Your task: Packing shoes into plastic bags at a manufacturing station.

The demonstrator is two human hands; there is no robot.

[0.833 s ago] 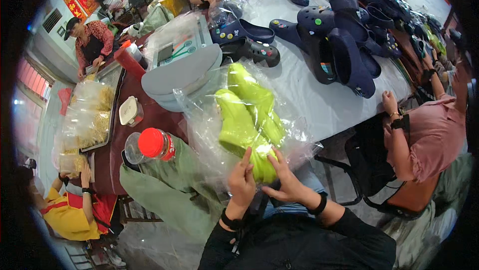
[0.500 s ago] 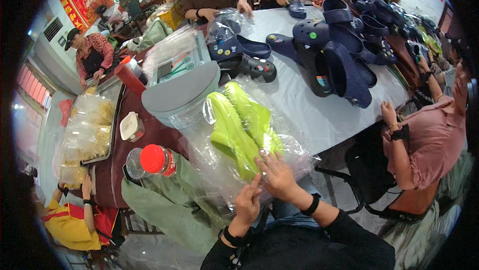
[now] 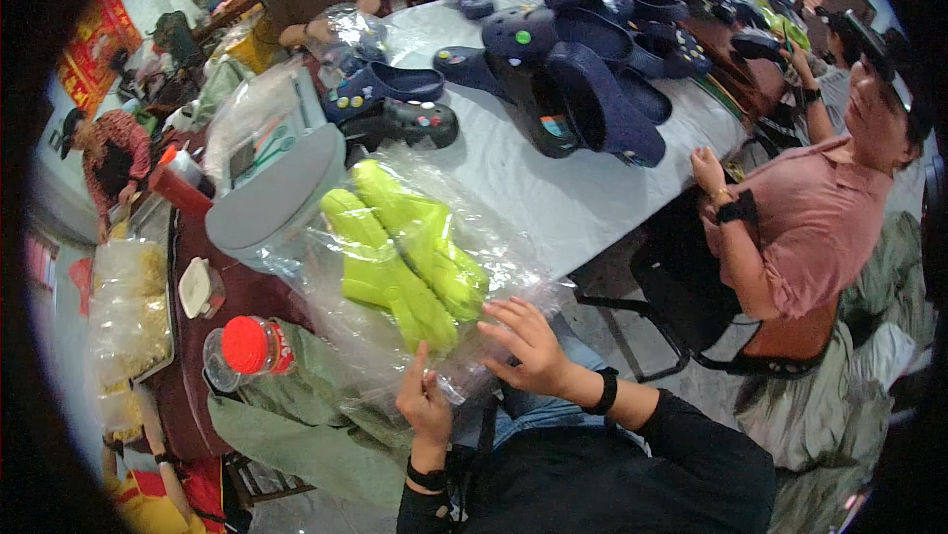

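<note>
Lime-green foam clogs (image 3: 395,272), a pair, are inside a clear crinkly plastic bag (image 3: 321,309), left of frame centre; 0.8 s ago they sat further right and more upright in frame. My left hand (image 3: 427,404), lower centre: index extended at the clogs' near end, other fingers curled; can't tell if it pinches film. My right hand (image 3: 528,344) is now off the clogs, fingers spread wide at the bag's right side; earlier both hands were at the near end. Film contact there unclear. Whole view has shifted: grey curved-top machine (image 3: 276,193) and clear jar with red lid (image 3: 253,344) now further left. Same for the navy foam clogs pile (image 3: 602,105), upper centre. Pink-shirted person (image 3: 805,228), right side: head now shows more.
</note>
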